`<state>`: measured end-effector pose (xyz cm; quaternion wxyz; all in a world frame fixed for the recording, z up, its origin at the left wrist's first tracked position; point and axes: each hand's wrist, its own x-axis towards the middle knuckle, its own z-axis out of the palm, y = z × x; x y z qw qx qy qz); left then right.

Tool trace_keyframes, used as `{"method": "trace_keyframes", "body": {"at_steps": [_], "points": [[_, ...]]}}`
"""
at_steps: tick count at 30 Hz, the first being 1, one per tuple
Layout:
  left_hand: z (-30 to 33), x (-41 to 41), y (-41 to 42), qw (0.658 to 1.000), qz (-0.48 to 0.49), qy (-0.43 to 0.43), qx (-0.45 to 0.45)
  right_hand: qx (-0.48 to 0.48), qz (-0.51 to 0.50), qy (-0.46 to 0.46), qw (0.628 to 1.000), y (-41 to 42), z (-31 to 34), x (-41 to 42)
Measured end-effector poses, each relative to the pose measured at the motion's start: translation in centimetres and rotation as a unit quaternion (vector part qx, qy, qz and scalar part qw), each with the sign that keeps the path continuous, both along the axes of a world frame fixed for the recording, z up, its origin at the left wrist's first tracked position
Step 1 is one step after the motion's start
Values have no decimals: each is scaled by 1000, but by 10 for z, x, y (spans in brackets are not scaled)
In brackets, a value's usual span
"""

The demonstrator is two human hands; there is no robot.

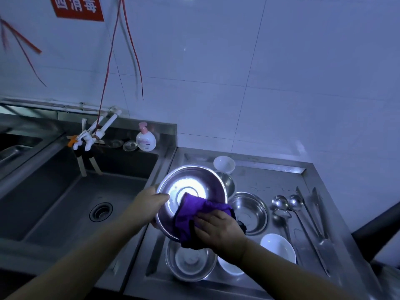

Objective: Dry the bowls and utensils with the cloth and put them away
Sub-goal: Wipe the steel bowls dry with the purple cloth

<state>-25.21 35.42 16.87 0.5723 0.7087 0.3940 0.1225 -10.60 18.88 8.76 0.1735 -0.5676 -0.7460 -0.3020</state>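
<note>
Fingers [203, 221] pressing purple cloth [194, 215], shiny tilted steel bowl [194, 180]

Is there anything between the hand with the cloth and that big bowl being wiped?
Only the purple cloth itself. The right hand presses it against the inside of the big steel bowl, which the left hand holds tilted by its rim. Nothing else visible lies between them.
</note>
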Motion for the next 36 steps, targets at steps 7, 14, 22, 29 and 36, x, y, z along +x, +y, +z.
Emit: {"method": "trace_keyframes", "body": {"at_steps": [7,14,22,29,36], "points": [[-48,-1,-40,980,143,-116,-73,21,-87,75,993,17,4,-33],[-45,-8,-26,983,137,-103,-72,-104,-41,55,992,5,13,-15],[-26,0,-29,994,65,-79,-44,-91,-204,53,973,16,38,7],[-17,9,-37,996,18,-84,-7,-92,-196,108,970,34,35,-21],[-20,5,-32,994,39,-80,-60,-161,-115,114,973,12,33,-17]]}}
